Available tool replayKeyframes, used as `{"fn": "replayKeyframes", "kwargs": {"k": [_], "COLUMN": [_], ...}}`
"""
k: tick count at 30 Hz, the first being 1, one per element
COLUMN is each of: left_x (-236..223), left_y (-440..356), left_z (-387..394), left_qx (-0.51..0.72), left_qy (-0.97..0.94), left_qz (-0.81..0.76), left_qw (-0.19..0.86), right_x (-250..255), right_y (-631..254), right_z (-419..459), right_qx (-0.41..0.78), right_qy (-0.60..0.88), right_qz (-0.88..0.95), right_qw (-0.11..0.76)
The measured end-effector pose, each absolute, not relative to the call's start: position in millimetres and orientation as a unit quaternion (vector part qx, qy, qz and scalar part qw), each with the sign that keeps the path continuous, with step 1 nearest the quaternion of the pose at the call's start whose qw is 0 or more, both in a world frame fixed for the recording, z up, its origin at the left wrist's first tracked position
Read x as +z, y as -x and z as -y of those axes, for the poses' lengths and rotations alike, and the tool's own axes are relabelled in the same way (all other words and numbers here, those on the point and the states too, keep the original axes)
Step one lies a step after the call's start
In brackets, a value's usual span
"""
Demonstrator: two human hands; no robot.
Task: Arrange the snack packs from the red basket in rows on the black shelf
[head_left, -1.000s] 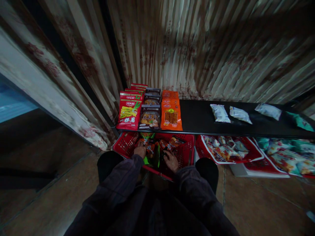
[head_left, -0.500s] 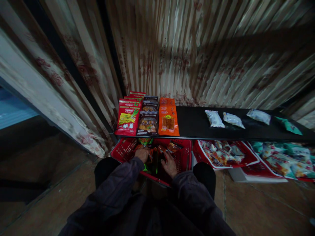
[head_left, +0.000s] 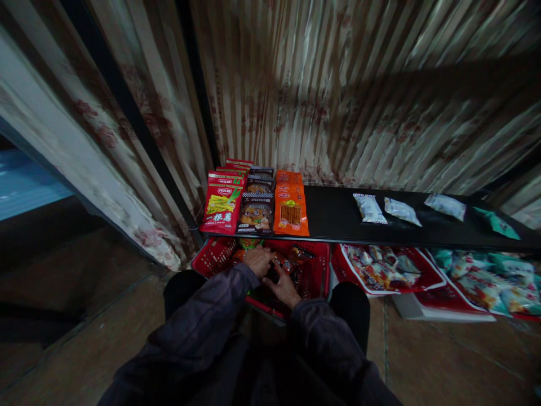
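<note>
Both hands are close together inside a red plastic basket (head_left: 324, 279) below the shelf edge. My left hand (head_left: 258, 261) has its fingers bent inward, their tips meeting the right hand's fingers; what they close on is hidden. My right hand (head_left: 284, 288) curves its thumb and forefinger around something dark that I cannot make out. Around the hands lie orange and dark snack packets (head_left: 301, 254), and a green one (head_left: 250, 243) is at the basket's back. Just above, on the shelf, stand rows of red packets (head_left: 222, 208), dark brown packets (head_left: 256, 214) and orange packets (head_left: 291, 211).
Along the black shelf (head_left: 329, 211) lie white packets (head_left: 369, 208) and a green packet (head_left: 497, 222) to the right. Below it are another red basket (head_left: 433, 282) of packets and more green packets (head_left: 482, 282). A black post (head_left: 127, 107) rises at the left before a curtain.
My left hand has moved right and toward the back of the basket. My right hand has shifted slightly left, so the hands that were apart now meet. The shelf packets are unchanged.
</note>
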State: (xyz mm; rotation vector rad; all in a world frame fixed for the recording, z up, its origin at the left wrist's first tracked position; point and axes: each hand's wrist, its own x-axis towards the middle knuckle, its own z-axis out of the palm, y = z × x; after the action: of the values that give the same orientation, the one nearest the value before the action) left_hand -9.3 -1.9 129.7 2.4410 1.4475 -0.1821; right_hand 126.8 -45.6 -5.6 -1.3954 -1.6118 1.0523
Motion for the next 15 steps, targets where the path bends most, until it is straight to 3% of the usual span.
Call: {"fn": "replayKeyframes", "kwargs": {"k": [15], "left_x": [63], "left_y": [31], "left_z": [-14], "left_qx": [0.060], "left_qy": [-0.689], "left_qz": [-0.646], "left_qw": [0.321], "right_x": [-21], "right_y": [-138], "right_z": [46], "right_qx": [0.598], "right_qy": [0.541], "right_qz": [0.353], "right_qw": [0.474]}}
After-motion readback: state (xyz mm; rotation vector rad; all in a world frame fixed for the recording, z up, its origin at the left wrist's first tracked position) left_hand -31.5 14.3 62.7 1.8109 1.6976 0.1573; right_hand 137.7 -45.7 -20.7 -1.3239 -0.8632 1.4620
